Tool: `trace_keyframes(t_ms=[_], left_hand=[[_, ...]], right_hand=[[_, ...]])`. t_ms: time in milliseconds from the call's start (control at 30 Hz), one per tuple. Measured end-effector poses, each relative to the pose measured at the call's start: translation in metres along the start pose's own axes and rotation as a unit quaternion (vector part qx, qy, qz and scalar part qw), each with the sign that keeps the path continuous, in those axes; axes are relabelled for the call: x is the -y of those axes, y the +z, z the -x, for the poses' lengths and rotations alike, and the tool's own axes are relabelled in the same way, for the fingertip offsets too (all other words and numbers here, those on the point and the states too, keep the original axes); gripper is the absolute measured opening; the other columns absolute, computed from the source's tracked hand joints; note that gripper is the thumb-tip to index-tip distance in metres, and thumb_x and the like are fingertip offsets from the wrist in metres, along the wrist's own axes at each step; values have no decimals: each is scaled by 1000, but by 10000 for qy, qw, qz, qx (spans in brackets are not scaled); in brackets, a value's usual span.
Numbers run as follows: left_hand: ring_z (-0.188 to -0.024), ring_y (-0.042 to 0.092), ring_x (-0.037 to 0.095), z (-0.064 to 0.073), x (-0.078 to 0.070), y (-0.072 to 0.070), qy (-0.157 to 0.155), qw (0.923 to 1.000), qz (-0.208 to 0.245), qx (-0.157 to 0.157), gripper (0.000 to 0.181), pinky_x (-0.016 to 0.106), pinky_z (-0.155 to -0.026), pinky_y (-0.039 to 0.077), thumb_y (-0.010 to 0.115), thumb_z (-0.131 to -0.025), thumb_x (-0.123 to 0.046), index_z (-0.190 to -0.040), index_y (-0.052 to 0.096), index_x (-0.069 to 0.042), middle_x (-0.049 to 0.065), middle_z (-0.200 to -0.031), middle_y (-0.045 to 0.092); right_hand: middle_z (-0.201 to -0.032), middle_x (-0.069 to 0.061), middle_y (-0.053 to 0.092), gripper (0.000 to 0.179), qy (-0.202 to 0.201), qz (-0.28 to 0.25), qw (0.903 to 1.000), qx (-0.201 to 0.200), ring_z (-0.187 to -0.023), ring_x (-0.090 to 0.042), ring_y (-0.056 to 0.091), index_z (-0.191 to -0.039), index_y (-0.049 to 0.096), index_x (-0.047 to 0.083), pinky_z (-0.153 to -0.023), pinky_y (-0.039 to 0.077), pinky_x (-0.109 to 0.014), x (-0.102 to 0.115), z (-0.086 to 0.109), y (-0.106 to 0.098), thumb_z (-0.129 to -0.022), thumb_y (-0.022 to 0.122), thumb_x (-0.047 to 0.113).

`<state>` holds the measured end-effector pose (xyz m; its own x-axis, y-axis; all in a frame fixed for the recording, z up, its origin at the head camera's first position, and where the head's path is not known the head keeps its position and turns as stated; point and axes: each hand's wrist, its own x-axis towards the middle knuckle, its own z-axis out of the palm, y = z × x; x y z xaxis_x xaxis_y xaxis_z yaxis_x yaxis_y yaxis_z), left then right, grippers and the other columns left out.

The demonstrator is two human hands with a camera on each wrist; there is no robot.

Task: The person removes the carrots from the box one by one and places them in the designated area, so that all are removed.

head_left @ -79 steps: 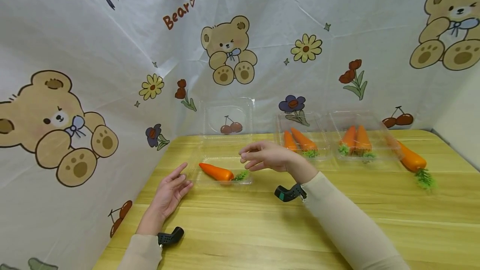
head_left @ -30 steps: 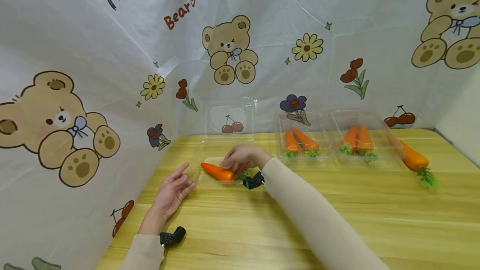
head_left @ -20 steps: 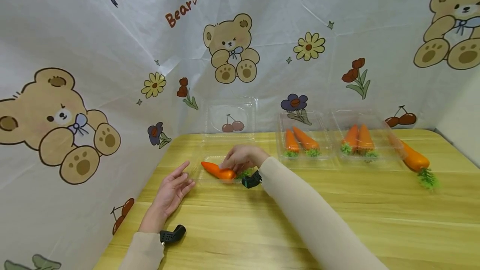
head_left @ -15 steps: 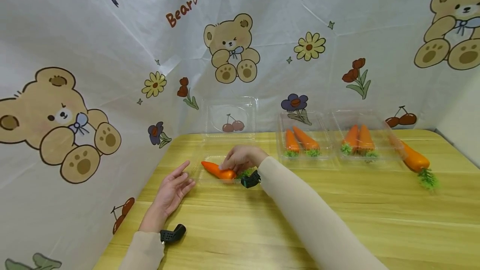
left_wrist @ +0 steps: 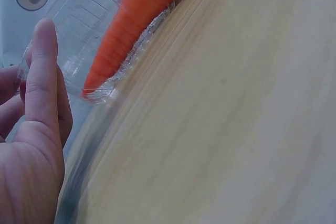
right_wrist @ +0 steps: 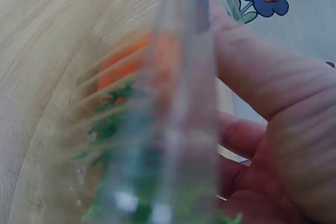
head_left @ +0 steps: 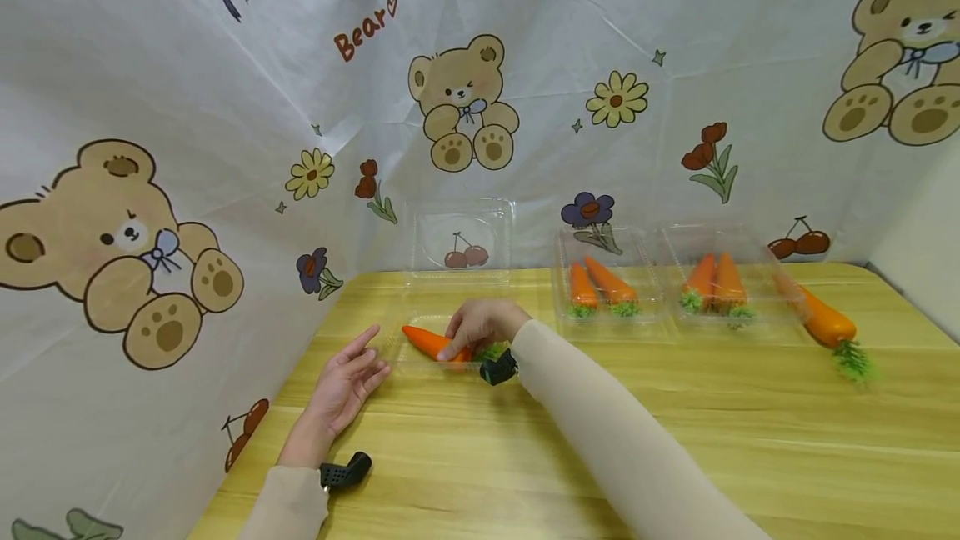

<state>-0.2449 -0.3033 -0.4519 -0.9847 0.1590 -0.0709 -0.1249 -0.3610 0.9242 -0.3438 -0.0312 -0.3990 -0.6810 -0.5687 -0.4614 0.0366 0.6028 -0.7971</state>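
An orange toy carrot (head_left: 425,341) with green leaves lies in the base of an open clear plastic clamshell box (head_left: 397,357), its tip toward the left. Around the carrot's thick end my right hand (head_left: 483,325) grips it, with the thumb across the near side. Part of the leaves shows below the wrist, and the right wrist view sees the leaves (right_wrist: 118,103) blurred through the box wall. My left hand (head_left: 347,382) lies beside the box's left end with fingers relaxed, holding nothing. In the left wrist view its fingers (left_wrist: 42,77) are close to the box edge; contact is unclear.
The raised lid (head_left: 461,236) stands at the back against the printed cloth. Two clear boxes (head_left: 645,273) (head_left: 757,319) to the right each contain two carrots. A loose carrot (head_left: 825,323) lies farther right on the wooden table (head_left: 637,407).
My right hand has come left and down from beside the box into it. Its thumb has moved across the carrot to the near side. The left hand has stayed put.
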Motion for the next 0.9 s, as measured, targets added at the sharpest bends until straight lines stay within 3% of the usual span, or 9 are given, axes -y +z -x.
trace_keyframes(t_ms=[200, 533, 900], left_hand=[[-85, 68, 9, 0, 1, -2, -42, 9999, 69, -81, 62, 25, -91, 63, 48, -109, -5, -165, 23, -9, -3, -99, 54], [-86, 68, 9, 2, 3, -4, 24, 10000, 94, 4, 62, 26, -93, 62, 47, -109, -5, -165, 22, -8, -2, -99, 56], [-86, 68, 9, -1, 2, -3, 26, 10000, 51, 67, 63, 25, -91, 63, 49, -109, -5, -165, 20, -7, -3, -100, 55]], right_hand=[[-107, -6, 67, 44, 15, 1, 10000, -58, -84, -17, 59, -114, 67, 7, -79, 60, -31, 1, 0, 2, -80, 91, 22], [-96, -4, 68, 38, 42, -259, 9996, -60, -78, -16, 59, -109, 67, 6, -76, 59, -30, 2, 3, 5, -80, 89, 16], [-102, -9, 69, 39, -80, -663, 9976, -177, -79, -20, 67, -114, 68, 6, -76, 63, -34, -1, 0, 0, -80, 86, 13]])
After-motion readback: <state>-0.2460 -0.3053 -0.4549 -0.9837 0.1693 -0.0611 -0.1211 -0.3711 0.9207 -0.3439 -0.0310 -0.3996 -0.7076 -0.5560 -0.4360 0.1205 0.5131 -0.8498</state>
